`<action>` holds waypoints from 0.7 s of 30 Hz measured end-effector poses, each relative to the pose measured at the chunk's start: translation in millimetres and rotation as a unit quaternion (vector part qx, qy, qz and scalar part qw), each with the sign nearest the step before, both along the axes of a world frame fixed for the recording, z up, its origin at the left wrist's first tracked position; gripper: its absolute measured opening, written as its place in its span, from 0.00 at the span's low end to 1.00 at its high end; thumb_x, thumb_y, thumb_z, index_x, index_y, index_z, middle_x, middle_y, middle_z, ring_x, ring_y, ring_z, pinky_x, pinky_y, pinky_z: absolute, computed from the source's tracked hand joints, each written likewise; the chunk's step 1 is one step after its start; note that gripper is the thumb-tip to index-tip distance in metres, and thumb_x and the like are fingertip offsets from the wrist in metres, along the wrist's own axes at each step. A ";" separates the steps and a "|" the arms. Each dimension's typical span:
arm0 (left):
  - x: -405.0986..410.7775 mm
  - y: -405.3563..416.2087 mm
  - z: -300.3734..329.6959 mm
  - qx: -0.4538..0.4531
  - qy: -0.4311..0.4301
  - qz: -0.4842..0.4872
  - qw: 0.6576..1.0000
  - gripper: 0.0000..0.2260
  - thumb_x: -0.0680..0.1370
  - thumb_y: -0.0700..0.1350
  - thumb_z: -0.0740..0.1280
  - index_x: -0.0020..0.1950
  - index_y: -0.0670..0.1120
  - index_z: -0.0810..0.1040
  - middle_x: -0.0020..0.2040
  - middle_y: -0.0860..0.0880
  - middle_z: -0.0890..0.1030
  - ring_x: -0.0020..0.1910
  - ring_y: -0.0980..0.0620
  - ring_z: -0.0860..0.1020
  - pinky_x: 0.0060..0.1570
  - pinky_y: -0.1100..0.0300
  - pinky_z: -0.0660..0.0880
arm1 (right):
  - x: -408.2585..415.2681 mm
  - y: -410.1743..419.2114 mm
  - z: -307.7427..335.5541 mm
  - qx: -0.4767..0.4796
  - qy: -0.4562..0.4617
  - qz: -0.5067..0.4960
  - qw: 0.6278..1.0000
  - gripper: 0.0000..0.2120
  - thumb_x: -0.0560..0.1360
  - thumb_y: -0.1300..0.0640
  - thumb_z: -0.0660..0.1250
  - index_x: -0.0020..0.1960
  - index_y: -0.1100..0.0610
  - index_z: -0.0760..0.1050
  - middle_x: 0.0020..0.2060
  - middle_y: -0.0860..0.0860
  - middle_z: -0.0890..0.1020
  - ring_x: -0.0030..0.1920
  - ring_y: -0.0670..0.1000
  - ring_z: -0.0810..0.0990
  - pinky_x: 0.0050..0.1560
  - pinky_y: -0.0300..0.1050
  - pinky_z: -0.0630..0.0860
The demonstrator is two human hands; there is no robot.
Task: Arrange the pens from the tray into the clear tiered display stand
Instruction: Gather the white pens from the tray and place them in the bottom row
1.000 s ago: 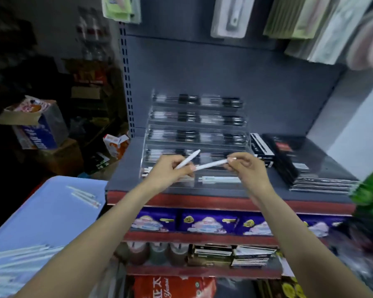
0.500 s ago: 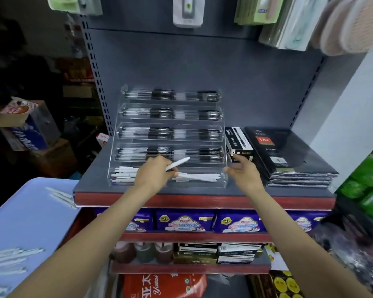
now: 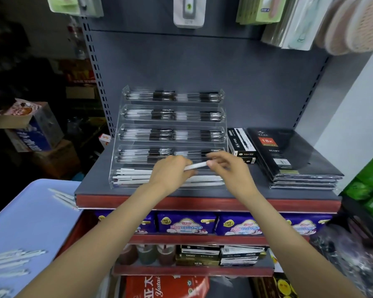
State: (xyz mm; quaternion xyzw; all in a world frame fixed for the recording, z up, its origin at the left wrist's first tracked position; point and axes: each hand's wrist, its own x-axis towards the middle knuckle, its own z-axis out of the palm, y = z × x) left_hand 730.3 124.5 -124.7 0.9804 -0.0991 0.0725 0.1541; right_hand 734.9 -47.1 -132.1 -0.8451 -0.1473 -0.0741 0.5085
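While both hands meet over the stand's lowest tier, a single white pen (image 3: pixel 196 166) spans the gap between them: the left hand (image 3: pixel 170 172) curls its fingers round the pen's near end, and the right hand (image 3: pixel 226 168) pinches the far end between thumb and fingertips. This pen hangs just above the white pens (image 3: pixel 131 176) already lying in the bottom tier, and the hands hide the middle of that row, so their number cannot be told.

The clear stand (image 3: pixel 172 136) sits on the grey shelf (image 3: pixel 256 193) toward its back left, against the rear panel. It has five tiers: the four upper ones hold black-and-clear pens lying lengthwise, too packed to count; the lowest holds the white ones.

Just beside the stand on the right stands one black pen box (image 3: pixel 240 143), and next to that a stack of black diaries (image 3: pixel 289 160) reaching to the shelf's right edge.

Below the shelf's front left corner lies the blue tray (image 3: pixel 30 222). Three white pens (image 3: pixel 63 197) rest near its far right edge, and a cluster of more (image 3: pixel 11 263), blurred, along its left side.
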 end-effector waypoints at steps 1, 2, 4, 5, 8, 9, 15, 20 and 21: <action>0.7 -0.5 1.1 -0.026 0.002 -0.016 1.000 0.11 0.77 0.57 0.63 0.48 0.52 0.79 0.38 0.51 0.78 0.40 0.49 0.75 0.36 0.58 0.67 | 0.5 1.8 1.4 0.002 -0.002 0.018 1.000 0.06 0.74 0.59 0.68 0.45 0.49 0.79 0.38 0.42 0.81 0.42 0.44 0.80 0.51 0.43 0.78; 1.1 0.1 2.0 -0.066 0.009 -0.035 0.997 0.10 0.76 0.57 0.64 0.50 0.53 0.79 0.42 0.51 0.80 0.43 0.50 0.76 0.40 0.57 0.70 | 1.3 1.9 3.0 0.010 -0.004 0.027 1.000 0.08 0.74 0.62 0.69 0.41 0.48 0.79 0.37 0.43 0.81 0.41 0.46 0.80 0.52 0.46 0.79; -1.3 4.5 4.6 -0.163 0.037 -0.060 0.984 0.12 0.76 0.52 0.66 0.57 0.52 0.78 0.47 0.53 0.80 0.47 0.53 0.76 0.48 0.59 0.71 | 1.9 -2.2 5.6 0.031 0.005 0.018 0.999 0.12 0.73 0.64 0.70 0.39 0.47 0.78 0.36 0.45 0.81 0.41 0.48 0.81 0.51 0.47 0.79; -3.2 8.2 4.9 -0.198 0.051 -0.063 0.977 0.12 0.77 0.49 0.66 0.59 0.49 0.77 0.46 0.53 0.79 0.46 0.55 0.75 0.49 0.61 0.71 | 2.2 -6.1 5.7 0.037 0.007 0.005 0.999 0.13 0.72 0.65 0.70 0.38 0.47 0.78 0.36 0.46 0.81 0.41 0.50 0.81 0.51 0.46 0.79; -5.5 20.3 -0.6 -0.220 0.039 -0.055 0.973 0.07 0.77 0.41 0.67 0.54 0.44 0.80 0.46 0.51 0.80 0.45 0.55 0.77 0.51 0.61 0.74 | 3.4 -15.9 0.4 0.014 0.013 -0.034 0.999 0.10 0.73 0.62 0.70 0.39 0.47 0.78 0.39 0.45 0.82 0.42 0.46 0.80 0.49 0.39 0.77; -5.4 22.6 -3.5 -0.214 0.032 -0.051 0.975 0.06 0.76 0.40 0.67 0.52 0.43 0.81 0.47 0.48 0.82 0.46 0.53 0.78 0.51 0.62 0.74 | 4.2 -17.1 -3.0 -0.008 0.014 -0.045 0.999 0.08 0.73 0.61 0.70 0.40 0.49 0.79 0.41 0.46 0.82 0.42 0.43 0.79 0.47 0.34 0.75; 6.0 17.7 -18.5 -0.127 0.048 -0.025 0.990 0.07 0.76 0.40 0.67 0.53 0.44 0.83 0.49 0.47 0.84 0.47 0.53 0.79 0.46 0.71 0.65 | 10.8 -24.7 -19.1 -0.043 0.095 -0.132 0.986 0.23 0.74 0.57 0.69 0.68 0.56 0.69 0.58 0.55 0.76 0.54 0.50 0.75 0.53 0.41 0.69; 17.4 8.3 -24.1 -0.081 0.081 -0.016 0.993 0.08 0.77 0.41 0.67 0.54 0.44 0.82 0.52 0.44 0.83 0.51 0.50 0.80 0.53 0.61 0.73 | 12.4 -25.8 -24.1 -0.017 0.153 -0.117 0.981 0.19 0.76 0.63 0.66 0.66 0.59 0.70 0.55 0.55 0.81 0.56 0.52 0.79 0.51 0.35 0.69; 19.1 6.3 -24.5 -0.073 0.081 -0.018 0.994 0.08 0.77 0.40 0.67 0.54 0.44 0.83 0.53 0.45 0.83 0.53 0.49 0.79 0.55 0.60 0.73 | 13.3 -26.0 -25.6 -0.016 0.149 -0.122 0.981 0.18 0.76 0.64 0.65 0.66 0.59 0.71 0.54 0.56 0.81 0.56 0.52 0.79 0.47 0.31 0.70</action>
